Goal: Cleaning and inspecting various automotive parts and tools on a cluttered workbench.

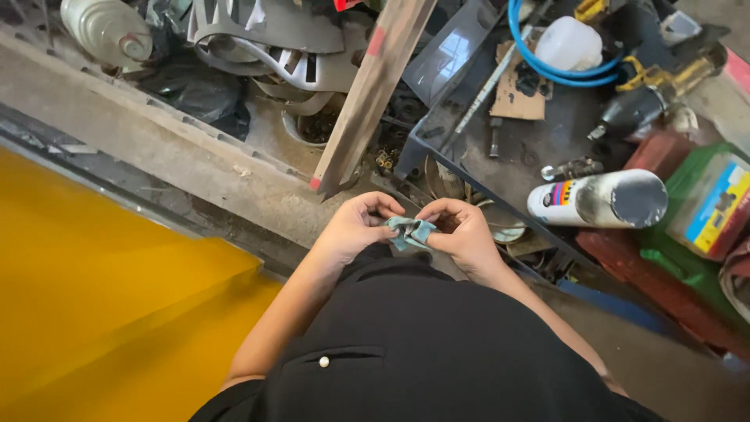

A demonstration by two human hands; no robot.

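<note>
Both hands meet in front of my chest over a small crumpled teal piece of cloth or paper (409, 231). My left hand (354, 227) pinches its left side with thumb and fingers curled. On its right side my right hand (464, 233) grips it, fingers bent over the top. The piece is folded and mostly hidden between the fingertips. Below the hands is my black shirt.
A yellow panel (94, 297) fills the lower left beside a concrete ledge (180, 156). A wooden plank (371, 94) leans ahead. At right a dark tray (500, 148) holds a spray can (598, 200), blue hose (562, 74), white jug (569, 44) and tools. Plastic fan parts (266, 39) lie behind.
</note>
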